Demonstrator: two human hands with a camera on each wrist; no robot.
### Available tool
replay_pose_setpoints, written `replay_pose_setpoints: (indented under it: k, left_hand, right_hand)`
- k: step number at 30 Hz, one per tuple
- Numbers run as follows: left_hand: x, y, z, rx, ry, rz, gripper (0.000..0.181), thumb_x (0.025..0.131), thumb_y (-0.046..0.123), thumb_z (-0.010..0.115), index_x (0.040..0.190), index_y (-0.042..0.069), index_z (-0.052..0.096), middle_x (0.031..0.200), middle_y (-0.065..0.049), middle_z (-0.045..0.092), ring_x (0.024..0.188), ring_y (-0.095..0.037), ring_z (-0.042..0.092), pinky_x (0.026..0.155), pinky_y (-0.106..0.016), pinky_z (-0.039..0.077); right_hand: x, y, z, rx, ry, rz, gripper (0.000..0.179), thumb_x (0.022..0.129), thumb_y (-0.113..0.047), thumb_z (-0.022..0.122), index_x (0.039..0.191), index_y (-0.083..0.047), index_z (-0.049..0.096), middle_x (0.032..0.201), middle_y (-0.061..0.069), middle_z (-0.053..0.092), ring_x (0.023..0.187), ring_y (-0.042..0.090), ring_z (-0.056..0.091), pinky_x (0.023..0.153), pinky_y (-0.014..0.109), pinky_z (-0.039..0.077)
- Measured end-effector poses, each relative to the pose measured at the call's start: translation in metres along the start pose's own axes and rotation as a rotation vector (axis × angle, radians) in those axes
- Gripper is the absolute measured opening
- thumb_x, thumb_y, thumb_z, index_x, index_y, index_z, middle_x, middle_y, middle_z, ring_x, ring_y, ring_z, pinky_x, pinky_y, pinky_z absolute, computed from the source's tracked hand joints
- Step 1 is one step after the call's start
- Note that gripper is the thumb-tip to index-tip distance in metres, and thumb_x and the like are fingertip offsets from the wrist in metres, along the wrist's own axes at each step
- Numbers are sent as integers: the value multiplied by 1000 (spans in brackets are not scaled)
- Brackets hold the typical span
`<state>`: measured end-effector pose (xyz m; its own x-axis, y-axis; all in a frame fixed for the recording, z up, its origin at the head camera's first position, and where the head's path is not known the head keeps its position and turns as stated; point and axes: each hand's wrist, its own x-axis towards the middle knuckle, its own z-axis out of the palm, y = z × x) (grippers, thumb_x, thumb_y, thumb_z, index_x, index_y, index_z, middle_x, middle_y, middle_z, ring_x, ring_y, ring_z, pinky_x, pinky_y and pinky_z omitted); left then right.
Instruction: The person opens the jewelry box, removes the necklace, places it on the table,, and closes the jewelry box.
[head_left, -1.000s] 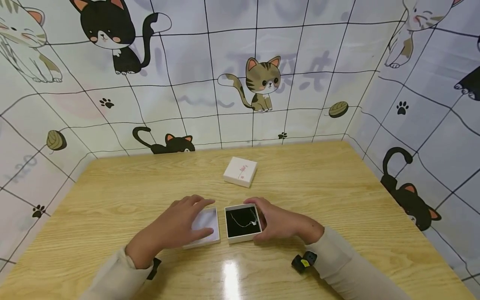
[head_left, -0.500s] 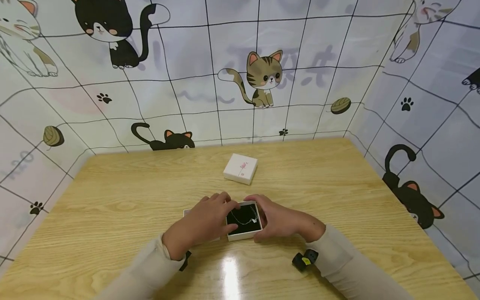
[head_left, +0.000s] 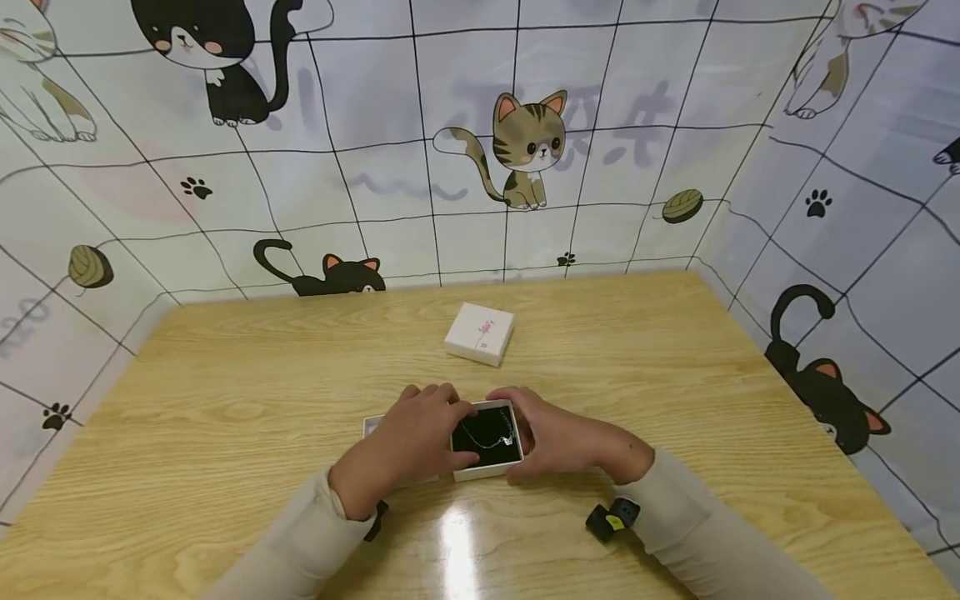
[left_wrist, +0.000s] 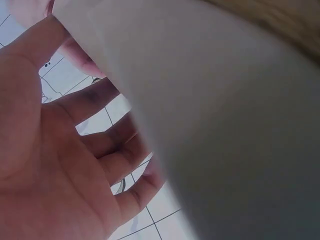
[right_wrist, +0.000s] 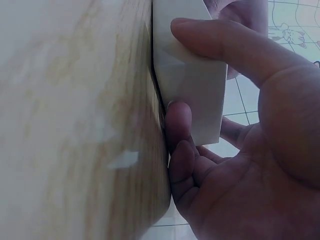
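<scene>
A small open jewelry box [head_left: 487, 472] sits on the table, lined with a black pad [head_left: 487, 454]. On the pad lies a thin silver chain with a small shiny pendant [head_left: 507, 442]. My right hand [head_left: 558, 437] grips the box's right side, its thumb along the white wall [right_wrist: 192, 85] in the right wrist view. With thumb and fingertips my left hand [head_left: 408, 450] holds the left end of the box. Beneath that hand, mostly hidden, is a shallow white box part [head_left: 370, 426]. A white surface [left_wrist: 200, 110] fills much of the left wrist view.
Farther back on the wooden table [head_left: 262, 375] is a square white box [head_left: 480, 333] with a pink print on top. Cat-patterned white sheets [head_left: 375, 183] hang behind the table and along both sides. A wrist camera [head_left: 612, 520] sits by my right sleeve.
My left hand has moved right, from over the shallow white box part to the left end of the jewelry box. My right hand keeps its grip. The head view has shifted slightly.
</scene>
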<state>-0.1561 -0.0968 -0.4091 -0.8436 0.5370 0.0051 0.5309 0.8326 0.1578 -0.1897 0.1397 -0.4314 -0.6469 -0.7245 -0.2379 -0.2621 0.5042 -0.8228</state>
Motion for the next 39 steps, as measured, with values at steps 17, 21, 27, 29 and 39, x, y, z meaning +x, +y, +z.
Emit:
replay_pose_setpoints:
  k: [17,21,27,29,39]
  left_hand:
    - [3,0,4,-70,-34,-16,56,80,52,79,123,16,70,112,-4,64,92,-17,61,80,-41,45]
    - [2,0,4,-57,-24,-12,56,80,51,80,122,15,71,110,-4,65,94,-17,62,79,-41,43]
    - [4,0,5,-79,-32,-17,58,81,49,80,125,13,70,112,-6,63,92,-21,63,79,-42,46]
    - [4,0,4,-80,-31,-20,59,81,49,80,127,13,69,112,-7,63,93,-21,63,80,-42,47]
    - [3,1,1,-90,-32,-12,58,82,47,80,127,12,69,112,-8,63,90,-19,65,82,-42,52]
  right_hand:
    - [-2,1,1,13,-2,-35,100,79,-19,85,155,-11,20,123,11,44,80,14,52,68,24,49]
    - [-1,1,1,-23,7,-30,99,81,-26,84,157,-14,21,129,10,40,81,14,52,69,23,49]
    - [-1,0,-1,-20,4,2,97,82,-32,82,158,-18,23,135,9,37,87,16,51,73,25,49]
    - [-2,-1,-3,-17,4,6,97,83,-34,82,158,-18,23,133,9,38,87,17,50,72,25,48]
    - [-2,-4,-3,-22,1,9,96,84,-34,82,158,-18,23,132,9,39,85,16,50,71,24,47]
